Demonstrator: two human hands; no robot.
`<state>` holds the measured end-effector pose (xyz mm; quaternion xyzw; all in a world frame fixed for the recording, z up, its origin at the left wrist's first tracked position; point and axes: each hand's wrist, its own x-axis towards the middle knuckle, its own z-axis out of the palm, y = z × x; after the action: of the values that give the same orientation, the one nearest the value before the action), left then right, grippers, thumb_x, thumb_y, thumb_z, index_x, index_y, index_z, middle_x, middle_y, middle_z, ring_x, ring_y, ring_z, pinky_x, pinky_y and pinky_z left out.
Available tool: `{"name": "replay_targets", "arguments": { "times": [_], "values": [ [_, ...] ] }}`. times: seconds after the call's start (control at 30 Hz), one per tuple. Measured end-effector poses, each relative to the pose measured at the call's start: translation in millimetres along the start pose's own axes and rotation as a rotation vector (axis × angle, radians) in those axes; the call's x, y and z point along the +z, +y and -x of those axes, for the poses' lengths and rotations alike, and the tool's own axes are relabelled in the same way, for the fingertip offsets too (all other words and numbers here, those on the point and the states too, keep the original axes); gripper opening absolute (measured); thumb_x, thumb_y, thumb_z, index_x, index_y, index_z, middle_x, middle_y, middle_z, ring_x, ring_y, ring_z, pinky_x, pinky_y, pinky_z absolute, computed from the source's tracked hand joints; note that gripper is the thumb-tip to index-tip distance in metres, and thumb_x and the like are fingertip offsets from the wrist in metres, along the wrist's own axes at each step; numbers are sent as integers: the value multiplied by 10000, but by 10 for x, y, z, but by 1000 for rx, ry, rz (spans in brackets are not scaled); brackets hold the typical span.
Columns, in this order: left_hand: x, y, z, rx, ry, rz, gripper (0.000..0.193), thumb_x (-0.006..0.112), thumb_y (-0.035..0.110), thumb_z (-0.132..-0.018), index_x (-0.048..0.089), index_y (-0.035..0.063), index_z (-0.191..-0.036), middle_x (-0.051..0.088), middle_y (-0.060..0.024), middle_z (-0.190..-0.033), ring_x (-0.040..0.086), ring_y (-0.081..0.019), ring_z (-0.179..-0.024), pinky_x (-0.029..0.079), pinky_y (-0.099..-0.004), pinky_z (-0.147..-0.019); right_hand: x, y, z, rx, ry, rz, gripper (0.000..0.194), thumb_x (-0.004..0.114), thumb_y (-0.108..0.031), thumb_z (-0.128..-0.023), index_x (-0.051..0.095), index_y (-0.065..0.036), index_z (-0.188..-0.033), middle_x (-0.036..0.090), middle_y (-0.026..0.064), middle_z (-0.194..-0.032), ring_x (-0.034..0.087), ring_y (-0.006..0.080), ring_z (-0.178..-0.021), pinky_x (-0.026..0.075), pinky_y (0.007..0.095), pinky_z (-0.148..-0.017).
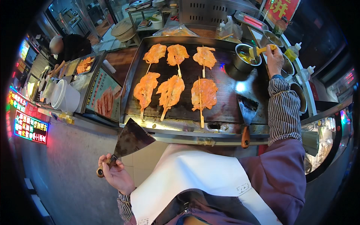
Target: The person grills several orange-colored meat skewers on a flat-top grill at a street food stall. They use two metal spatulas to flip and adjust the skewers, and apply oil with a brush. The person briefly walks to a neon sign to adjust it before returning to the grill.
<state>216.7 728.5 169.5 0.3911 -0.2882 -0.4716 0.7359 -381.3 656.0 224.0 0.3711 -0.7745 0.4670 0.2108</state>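
Note:
My left hand [116, 173] holds a wide scraper [132, 139] by its wooden handle, its blade raised just in front of the griddle's front edge. With my right hand [274, 60] I grip a yellow-handled basting brush [261, 50], its bristles at the mouth of a metal pot [244, 62] of oily liquid. The pot stands at the right rear of the flat griddle [180, 128]. Several flattened, orange-coated pieces of meat [204, 94] on wooden sticks lie there in two rows. A second scraper [247, 109] rests at the right, its wooden handle over the front edge.
Metal pots [287, 66] and squeeze bottles [305, 73] line the right side. At the left are a white plastic tub [66, 95] and a tray of orange-coated food [85, 65]. A person [74, 46] in dark clothing leans beyond them. A bagged item [175, 31] lies behind the griddle.

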Motion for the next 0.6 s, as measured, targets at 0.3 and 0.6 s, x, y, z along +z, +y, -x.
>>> {"name": "replay_targets", "arguments": {
  "times": [0.3,0.6],
  "values": [
    [-144,77,-105,-13,-12,23,237,439,215,-927,493,52,-1091,589,-76,-986,528,-133,-651,430,-211,-558,-69,-21,80,-50,-4,72,295,547,-341,-881,638,-61,-903,653,77,-740,631,209,-712,468,341,-655],
    [-141,100,-203,0,-29,58,212,450,195,-916,501,43,-1056,582,-90,-975,536,-143,-633,433,-228,-537,3,51,126,93,-37,-104,279,539,-321,-898,634,-74,-987,656,40,-765,615,129,-718,457,271,-674]
  ]
}}
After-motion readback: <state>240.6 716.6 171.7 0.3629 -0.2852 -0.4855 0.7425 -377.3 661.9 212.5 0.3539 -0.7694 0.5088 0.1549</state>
